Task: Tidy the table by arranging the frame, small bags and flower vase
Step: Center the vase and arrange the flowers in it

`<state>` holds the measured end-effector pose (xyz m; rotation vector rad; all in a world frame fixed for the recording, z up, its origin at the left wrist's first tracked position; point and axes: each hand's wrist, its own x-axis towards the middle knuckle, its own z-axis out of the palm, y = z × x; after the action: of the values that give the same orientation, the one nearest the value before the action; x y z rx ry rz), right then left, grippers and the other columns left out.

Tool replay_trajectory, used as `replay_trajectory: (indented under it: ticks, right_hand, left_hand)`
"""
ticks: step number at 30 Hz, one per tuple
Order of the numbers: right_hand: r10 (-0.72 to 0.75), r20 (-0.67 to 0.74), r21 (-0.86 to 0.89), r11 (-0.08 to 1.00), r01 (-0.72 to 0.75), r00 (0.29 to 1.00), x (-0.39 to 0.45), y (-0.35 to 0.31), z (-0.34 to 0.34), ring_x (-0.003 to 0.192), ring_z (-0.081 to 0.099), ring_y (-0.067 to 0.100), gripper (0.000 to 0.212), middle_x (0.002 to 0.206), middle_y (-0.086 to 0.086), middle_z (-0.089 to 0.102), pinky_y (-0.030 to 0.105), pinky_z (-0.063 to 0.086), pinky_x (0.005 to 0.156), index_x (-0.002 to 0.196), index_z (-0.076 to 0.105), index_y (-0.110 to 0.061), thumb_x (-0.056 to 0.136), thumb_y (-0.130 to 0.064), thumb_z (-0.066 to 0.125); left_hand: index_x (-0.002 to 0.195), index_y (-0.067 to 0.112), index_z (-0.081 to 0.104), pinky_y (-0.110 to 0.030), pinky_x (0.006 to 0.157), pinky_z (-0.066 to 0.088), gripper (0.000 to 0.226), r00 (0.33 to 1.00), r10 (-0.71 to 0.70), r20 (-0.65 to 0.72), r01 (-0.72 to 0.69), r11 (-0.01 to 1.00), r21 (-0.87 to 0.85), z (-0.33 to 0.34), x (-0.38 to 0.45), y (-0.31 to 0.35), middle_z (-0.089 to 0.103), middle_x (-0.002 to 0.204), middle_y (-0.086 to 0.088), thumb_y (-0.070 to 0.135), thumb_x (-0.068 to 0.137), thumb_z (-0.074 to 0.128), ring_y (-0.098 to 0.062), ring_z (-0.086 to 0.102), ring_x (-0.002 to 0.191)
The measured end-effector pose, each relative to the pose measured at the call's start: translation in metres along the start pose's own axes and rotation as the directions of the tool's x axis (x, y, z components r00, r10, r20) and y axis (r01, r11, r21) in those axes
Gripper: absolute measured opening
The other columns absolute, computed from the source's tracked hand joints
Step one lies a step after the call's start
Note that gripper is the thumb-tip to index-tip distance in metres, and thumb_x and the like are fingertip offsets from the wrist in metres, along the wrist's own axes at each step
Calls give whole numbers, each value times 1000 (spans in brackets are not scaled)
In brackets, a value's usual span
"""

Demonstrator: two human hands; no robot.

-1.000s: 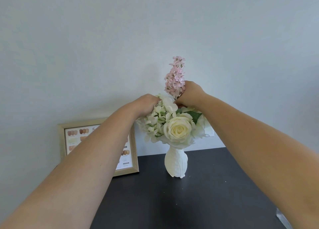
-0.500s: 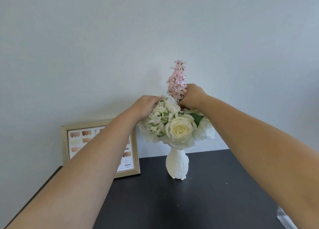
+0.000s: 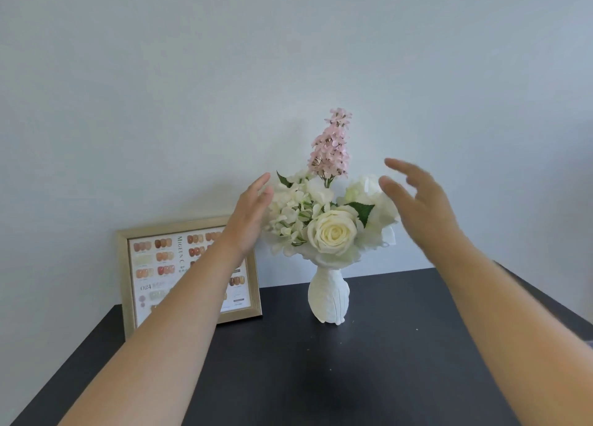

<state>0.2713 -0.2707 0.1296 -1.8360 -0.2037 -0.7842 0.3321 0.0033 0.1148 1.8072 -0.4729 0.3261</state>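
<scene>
A white textured vase (image 3: 329, 300) stands upright near the back of the black table (image 3: 321, 377). It holds a bouquet (image 3: 330, 223) of white roses and hydrangeas with one tall pink flower spike (image 3: 330, 146). My left hand (image 3: 248, 215) is open just left of the blooms, fingers close to the petals. My right hand (image 3: 417, 201) is open and blurred, a little to the right of the bouquet. A gold picture frame (image 3: 154, 278) with a nail-colour chart leans against the wall at the left, partly hidden by my left forearm. No small bags are in view.
A plain pale wall (image 3: 288, 56) rises directly behind the table. The table's left edge runs diagonally at the lower left and its right edge shows at the far right, with a small grey object (image 3: 588, 343) just beyond it.
Both hands have let go of the flowers and pulled apart to either side. The pink spike now stands free and upright in the bouquet.
</scene>
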Motion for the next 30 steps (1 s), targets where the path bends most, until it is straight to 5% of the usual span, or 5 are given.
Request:
replay_trajectory:
  ticks: [5,10,13,16,30]
  right_hand:
    - [87,170,125,986,-110,981,-32,43,32,139,28,9,49,152,-5,28,36,28,111,145,28,-43,98,-43,44]
    - [175,14,71,982,-176,984,5,33,41,79,64,4,24,99,-9,67,9,45,54,112,59,-45,90,-38,52]
    - [158,9,35,987,-158,987,27,23,45,63,64,3,14,77,-17,70,13,47,46,87,68,-38,85,-31,57]
    - [104,1,-70,992,-104,995,43,19,48,43,53,-2,27,71,-16,65,12,40,39,77,68,-35,85,-14,53]
    - [143,121,-144,982,-125,982,66,8,55,58,53,9,6,66,-7,61,20,45,54,76,75,-22,79,-27,74]
  left_hand:
    - [146,45,35,-52,115,28,80,999,-27,-28,24,995,-96,29,7,-2,34,156,7,85,77,38,-15,34,141]
    - [137,50,44,-39,105,39,69,998,-20,-58,15,996,-85,41,25,4,39,151,9,77,75,56,-12,41,133]
    - [116,60,59,-28,89,50,47,1000,-5,-4,5,1000,-6,40,32,11,43,146,6,68,70,65,-15,45,131]
    - [103,54,67,-46,106,42,40,999,6,33,-8,997,75,41,34,13,41,147,5,59,63,70,-14,41,134]
    - [105,41,67,-31,103,32,36,999,37,28,-38,999,14,46,17,6,30,153,10,42,70,74,-5,32,134]
